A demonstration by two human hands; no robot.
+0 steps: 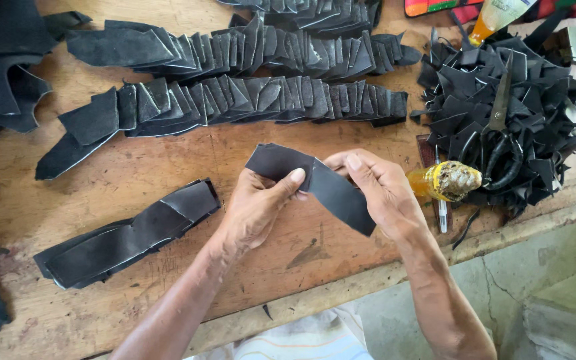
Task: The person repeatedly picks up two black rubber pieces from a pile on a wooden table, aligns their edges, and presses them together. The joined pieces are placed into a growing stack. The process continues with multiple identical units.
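My left hand [258,207] and my right hand [375,187] together hold a black leather piece [278,161] a little above the wooden table [168,160]. The left thumb presses its upper face near the middle. The right thumb and fingers pinch the overlapping part, which slants down to the right. It looks like two flat pieces overlapped, though I cannot tell for sure.
Two long rows of overlapped black pieces [248,100] lie across the table's back. A short stack [128,233] lies front left. A heap of black offcuts [501,113] with scissors [498,127] sits at the right, with a glue-crusted amber bottle [445,181] beside it.
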